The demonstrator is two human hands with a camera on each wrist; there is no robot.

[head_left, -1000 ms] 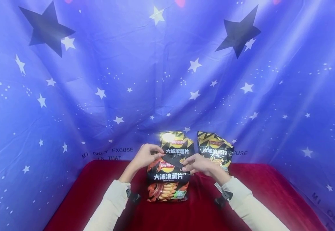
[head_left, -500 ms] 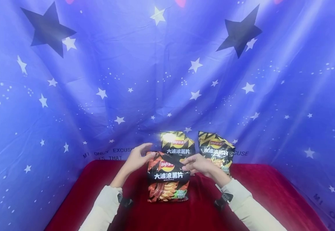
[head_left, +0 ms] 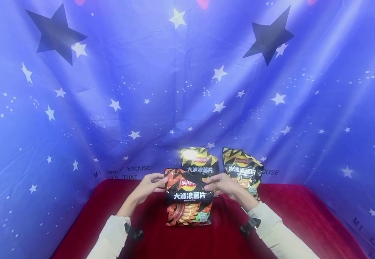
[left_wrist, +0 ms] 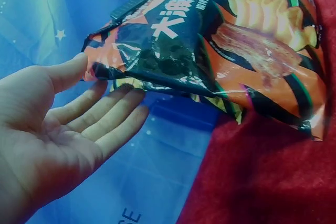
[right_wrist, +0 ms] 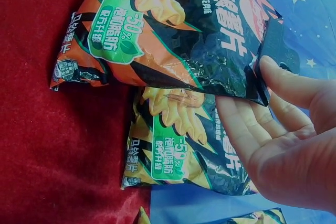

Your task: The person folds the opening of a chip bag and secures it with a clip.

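Observation:
An orange-and-black potato chip bag [head_left: 188, 196] stands upright on the red cloth at the centre. A black bag clip [right_wrist: 275, 40] lies slantwise across its folded top right corner. My left hand [head_left: 148, 185] pinches the bag's top left corner, thumb [left_wrist: 71, 72] in front and fingers behind. With my right hand [head_left: 223, 185] I hold the bag's right edge by the clip's lower end. There the thumb [right_wrist: 286, 82] is in front, and the other fingers reach behind the bag.
Close behind stands a yellow-and-black chip bag [head_left: 200, 162], partly hidden by the orange one. A second yellow-and-black chip bag [head_left: 241, 169] is at the back right. Red cloth [head_left: 265, 230] covers the table, and a blue starry curtain [head_left: 161, 79] surrounds its back and sides.
My left hand has let go of the clip's upper end, moved left and down, and taken the bag's top left corner. The right hand has stayed at the bag's right edge.

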